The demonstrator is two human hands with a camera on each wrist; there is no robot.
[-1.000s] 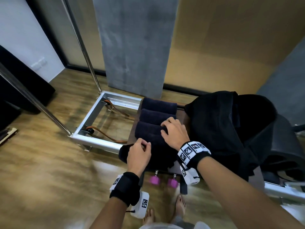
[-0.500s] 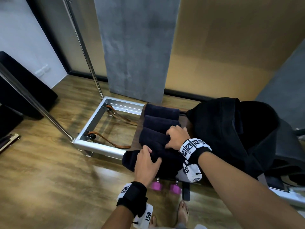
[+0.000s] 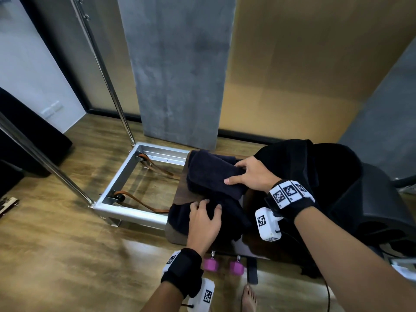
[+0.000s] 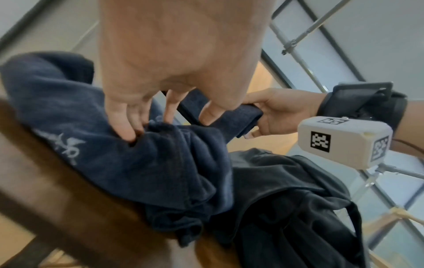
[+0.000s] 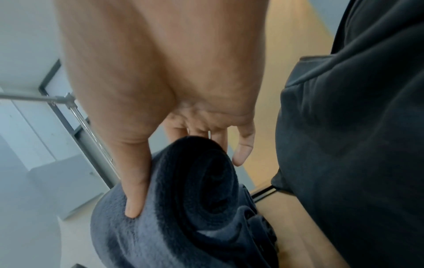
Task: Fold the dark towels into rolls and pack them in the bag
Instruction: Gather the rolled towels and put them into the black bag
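Rolled dark navy towels (image 3: 203, 158) lie in a row on a brown wooden platform (image 3: 180, 197). My right hand (image 3: 242, 174) grips the end of one rolled towel (image 3: 213, 176), thumb on one side and fingers on the other; its spiral end (image 5: 197, 181) shows in the right wrist view. My left hand (image 3: 204, 212) rests on a loose, crumpled navy towel (image 4: 137, 163) at the platform's near end, fingertips (image 4: 128, 134) dug into a fold. The black bag (image 3: 304, 176) slumps just right of the towels.
A silver metal frame (image 3: 135, 212) with brown straps lies on the wooden floor left of the platform, with chrome poles (image 3: 108, 86) rising from it. Two pink dumbbells (image 3: 210, 264) and my bare foot (image 3: 248, 298) are below the platform. A black padded seat (image 3: 371, 199) stands at the right.
My right hand has shifted from pressing on the rolls to gripping one roll's end nearer the bag. My left hand slid forward onto the crumpled towel.
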